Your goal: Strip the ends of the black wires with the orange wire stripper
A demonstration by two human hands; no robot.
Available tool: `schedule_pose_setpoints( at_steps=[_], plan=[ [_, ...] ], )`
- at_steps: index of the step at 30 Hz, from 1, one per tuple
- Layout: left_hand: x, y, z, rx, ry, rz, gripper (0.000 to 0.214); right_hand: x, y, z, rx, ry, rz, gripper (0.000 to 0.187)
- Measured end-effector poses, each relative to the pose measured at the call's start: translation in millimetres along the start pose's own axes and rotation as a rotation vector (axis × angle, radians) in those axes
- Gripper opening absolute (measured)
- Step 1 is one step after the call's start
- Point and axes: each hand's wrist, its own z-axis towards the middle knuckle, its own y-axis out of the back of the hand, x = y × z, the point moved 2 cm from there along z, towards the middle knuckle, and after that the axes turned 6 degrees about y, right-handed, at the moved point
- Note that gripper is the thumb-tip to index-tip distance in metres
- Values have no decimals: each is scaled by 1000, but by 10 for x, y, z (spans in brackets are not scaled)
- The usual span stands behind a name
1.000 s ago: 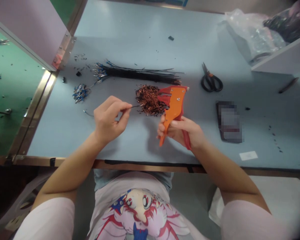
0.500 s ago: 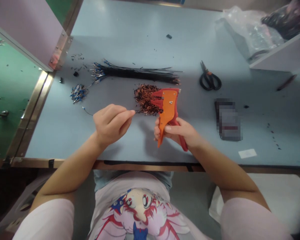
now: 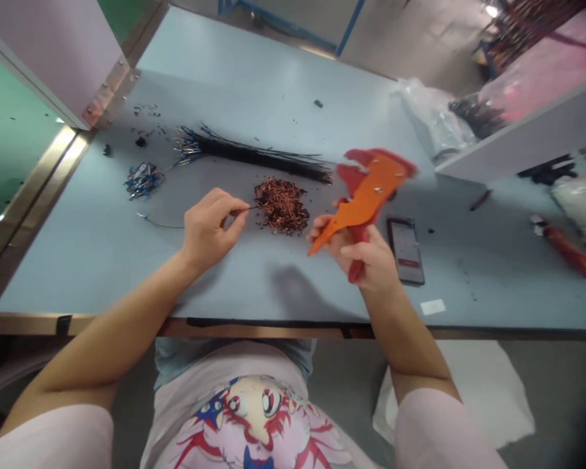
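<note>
Grey table [image 3: 254, 98]: left hand [image 3: 209, 228] pinches wire [image 3: 161, 226]; right hand [image 3: 368, 257] grips probable stripper [image 3: 371, 185] (orange, blurred)

Bright overhead light, soft shadows, motion blur, edges warped.

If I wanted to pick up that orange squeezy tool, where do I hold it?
By the two long handles at its near end, coming from the side closest to you, as the right hand does. The orange tool tilts its wide head up and away; that end likely bites, so keep fingers off.
</note>
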Motion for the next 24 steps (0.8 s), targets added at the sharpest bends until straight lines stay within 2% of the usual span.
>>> schedule_pose_setpoints(
  at_steps=[2, 4, 8, 11, 14, 17, 20, 24],
  plan=[
    [7, -5, -4, -10, 31, -32, 8, 52, -30, 1, -22, 15, -21, 51],
    [7, -12, -13, -24, 64, -63, 8, -11, -43, 6, -8, -87, -37, 49],
    [-11, -21, -33, -104, 86, -71, 8, -336, 24, -1, 54, -382, -64, 50],
    [-31, -33, -49, -100, 123, -70, 8, -508, 74, -44, 117, -447, -13, 55],
    [-69, -54, -77, -25, 160, -73, 7, -564, 64, -117, 159, -461, 44, 56],
    [-134, -68, -106, 14, 78, -46, 7, -575, 26, -165, 78, -423, 71, 53],
    [-184, -76, -123, 9, -11, -12, 8, -582, -8, -186, 4, -352, 3, 47],
    [-211, -85, -133, 9, -47, 13, 7, -569, -48, -217, 33, -316, -94, 45]
  ],
)
